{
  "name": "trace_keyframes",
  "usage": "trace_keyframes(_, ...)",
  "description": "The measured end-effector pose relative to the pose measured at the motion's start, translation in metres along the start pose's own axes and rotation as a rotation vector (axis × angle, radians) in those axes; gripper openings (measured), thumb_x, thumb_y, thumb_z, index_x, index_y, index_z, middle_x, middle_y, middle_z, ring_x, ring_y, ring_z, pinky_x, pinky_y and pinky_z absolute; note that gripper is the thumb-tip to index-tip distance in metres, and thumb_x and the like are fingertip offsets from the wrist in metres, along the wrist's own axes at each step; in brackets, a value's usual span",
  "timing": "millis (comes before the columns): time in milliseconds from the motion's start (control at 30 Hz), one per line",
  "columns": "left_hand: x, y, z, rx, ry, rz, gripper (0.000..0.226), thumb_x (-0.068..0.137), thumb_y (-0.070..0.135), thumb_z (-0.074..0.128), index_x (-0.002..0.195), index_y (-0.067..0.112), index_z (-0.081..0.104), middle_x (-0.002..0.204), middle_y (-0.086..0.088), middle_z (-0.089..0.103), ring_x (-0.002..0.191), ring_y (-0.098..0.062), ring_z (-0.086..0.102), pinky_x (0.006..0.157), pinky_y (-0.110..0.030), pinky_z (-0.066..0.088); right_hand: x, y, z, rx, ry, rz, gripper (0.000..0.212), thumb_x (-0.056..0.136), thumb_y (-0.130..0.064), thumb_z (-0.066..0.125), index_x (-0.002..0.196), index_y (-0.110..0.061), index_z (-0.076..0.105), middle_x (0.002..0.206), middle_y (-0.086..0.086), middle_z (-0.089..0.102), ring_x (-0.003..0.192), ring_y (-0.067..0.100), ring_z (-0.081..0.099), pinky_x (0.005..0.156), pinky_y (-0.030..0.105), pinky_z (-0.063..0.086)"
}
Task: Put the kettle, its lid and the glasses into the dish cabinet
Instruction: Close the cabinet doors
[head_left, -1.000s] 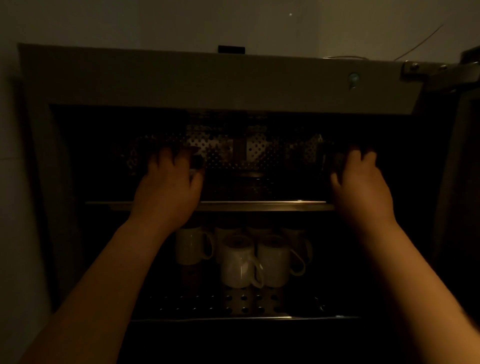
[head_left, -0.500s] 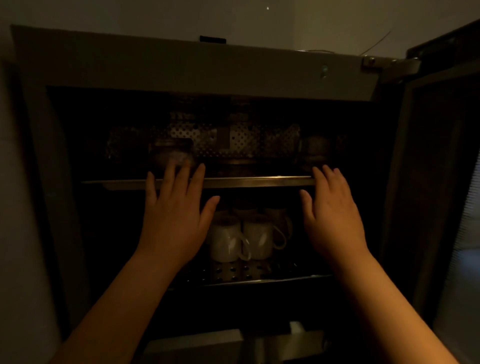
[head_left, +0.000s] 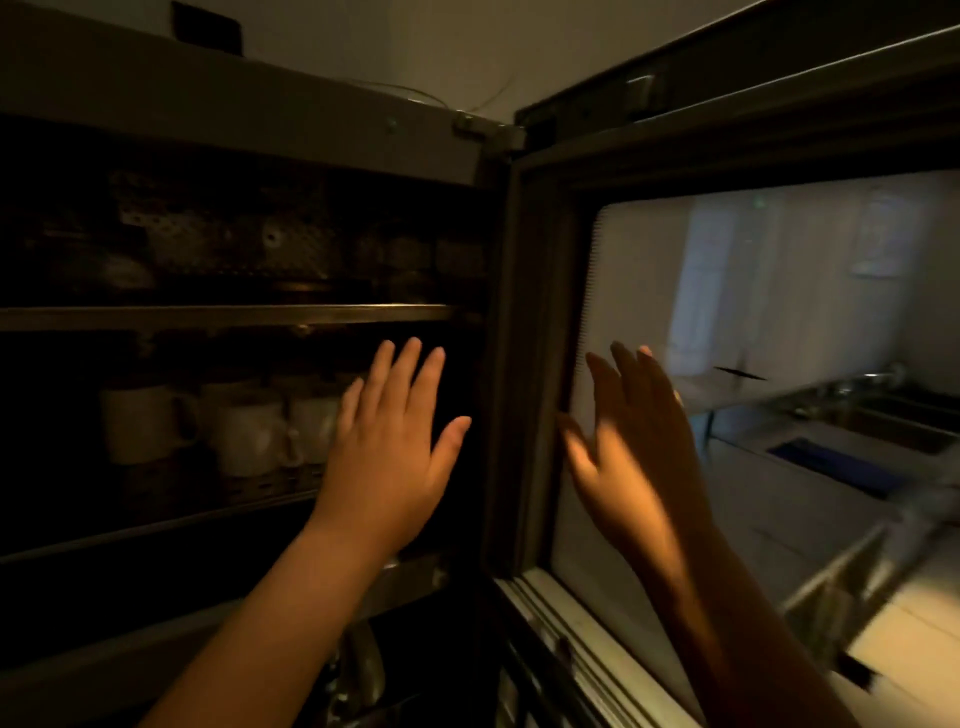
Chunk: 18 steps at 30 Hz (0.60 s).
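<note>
The dish cabinet (head_left: 234, 317) stands open and dark in front of me. Dim glassware (head_left: 415, 260) sits at the right end of its upper shelf, too dark to make out in detail. My left hand (head_left: 389, 447) is spread flat and empty before the lower shelf. My right hand (head_left: 628, 452) is also empty, fingers apart, held up by the glass pane of the open cabinet door (head_left: 535, 364). The kettle and its lid cannot be made out.
Several white mugs (head_left: 244, 431) stand on the perforated lower shelf. The door's glass (head_left: 779, 312) shows a counter and sink (head_left: 883, 421) beyond. A metal object (head_left: 363, 670) lies low below the cabinet.
Both hands have come back out of the upper shelf, empty, and shifted right. My view has swung right, bringing the open door into sight; my right hand now reaches the door.
</note>
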<state>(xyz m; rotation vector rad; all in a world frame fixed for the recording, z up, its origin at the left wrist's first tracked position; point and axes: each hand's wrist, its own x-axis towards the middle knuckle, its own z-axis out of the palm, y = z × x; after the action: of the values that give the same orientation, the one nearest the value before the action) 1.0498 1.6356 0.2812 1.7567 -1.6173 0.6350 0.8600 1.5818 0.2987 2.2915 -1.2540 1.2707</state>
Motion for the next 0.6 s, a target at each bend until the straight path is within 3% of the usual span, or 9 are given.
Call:
trace_keyframes(200,-0.012,0.102,0.028,-0.103,-0.089,0.153,0.064,0.096,0.042,0.039,0.151,0.02,0.012,0.159,-0.003,0.01,0.146,-0.022,0.002,0.117,-0.041,0.006,-0.045,0.024,-0.06,-0.166,-0.004,-0.044,0.05,0.075,-0.02,0.072,0.116,0.006,0.059,0.126,0.026,0.054,0.121,0.041,0.048,0.096,0.051,0.041)
trace_keyframes(300,-0.024,0.139,0.036,-0.177,-0.124,0.204,0.062,0.094,0.057,0.014,0.141,0.039,-0.022,0.154,0.009,-0.018,0.143,-0.013,-0.015,0.116,-0.037,-0.003,-0.066,0.033,-0.085,-0.209,0.012,-0.031,0.051,0.076,-0.023,0.074,0.117,0.002,0.058,0.128,0.023,0.054,0.124,0.039,0.047,0.1,0.044,0.033)
trace_keyframes(367,-0.03,0.16,0.036,-0.182,-0.173,0.232,0.059,0.086,0.061,-0.002,0.13,0.042,-0.036,0.147,0.013,-0.031,0.136,-0.007,-0.029,0.113,-0.032,-0.011,-0.08,0.038,-0.103,-0.264,0.015,-0.042,0.051,0.076,-0.026,0.075,0.117,0.0,0.059,0.129,0.022,0.054,0.124,0.039,0.046,0.099,0.042,0.029)
trace_keyframes(467,-0.036,0.187,0.028,-0.173,-0.243,0.3,0.061,0.088,0.054,0.006,0.126,0.041,-0.039,0.147,0.012,-0.035,0.131,-0.005,-0.033,0.112,-0.034,-0.015,-0.095,0.05,-0.125,-0.294,-0.075,-0.007,0.057,0.091,-0.036,0.056,0.138,-0.008,0.04,0.15,0.016,0.028,0.14,0.034,0.018,0.111,0.042,0.008)
trace_keyframes(533,-0.041,0.202,0.018,-0.196,-0.268,0.344,0.065,0.09,0.053,0.012,0.124,0.043,-0.042,0.144,0.015,-0.039,0.13,-0.004,-0.036,0.108,-0.032,-0.018,-0.105,0.053,-0.14,-0.337,-0.096,0.028,0.059,0.084,-0.029,0.068,0.132,-0.002,0.048,0.142,0.022,0.039,0.133,0.042,0.031,0.108,0.055,0.022)
trace_keyframes(600,-0.048,0.214,0.007,-0.223,-0.27,0.391,0.067,0.089,0.053,0.014,0.12,0.046,-0.045,0.141,0.016,-0.042,0.13,-0.004,-0.037,0.107,-0.03,-0.021,-0.118,0.055,-0.152,-0.346,-0.019,0.046,0.063,0.067,-0.023,0.083,0.117,0.006,0.059,0.125,0.029,0.054,0.114,0.051,0.049,0.087,0.069,0.036)
